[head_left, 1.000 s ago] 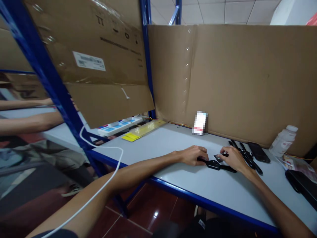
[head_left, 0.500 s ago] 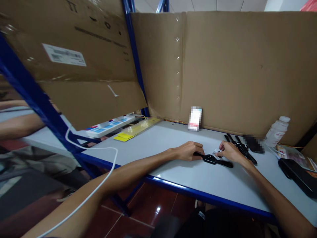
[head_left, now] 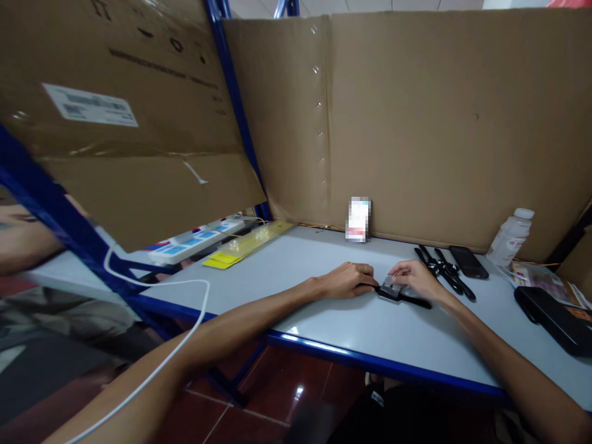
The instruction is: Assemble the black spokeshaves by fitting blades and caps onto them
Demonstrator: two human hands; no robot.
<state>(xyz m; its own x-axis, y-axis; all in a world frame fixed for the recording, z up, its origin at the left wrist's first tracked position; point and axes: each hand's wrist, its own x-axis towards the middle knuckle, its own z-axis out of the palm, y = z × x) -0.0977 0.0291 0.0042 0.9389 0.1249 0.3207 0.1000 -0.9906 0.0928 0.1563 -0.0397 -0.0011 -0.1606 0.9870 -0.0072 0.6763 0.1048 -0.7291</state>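
Observation:
A black smartwatch (head_left: 401,294) lies flat on the white table (head_left: 370,333), strap stretched left to right. My left hand (head_left: 349,279) rests curled on the table and pins the strap's left end with its fingertips. My right hand (head_left: 414,277) sits over the watch body, its fingers pinching a small grey film or sticker against the watch face. The face itself is mostly hidden under that piece and my fingers.
Several black watch straps (head_left: 444,269) and a dark phone (head_left: 468,261) lie to the right, then a white bottle (head_left: 509,237) and a black pouch (head_left: 552,320). Cardboard walls (head_left: 416,123) close the back. A power strip (head_left: 194,239) and yellow strip (head_left: 247,245) lie left.
My right hand has moved left from the strap's right side onto the watch body, bringing the small grey piece over the face. The left hand has stayed on the strap.

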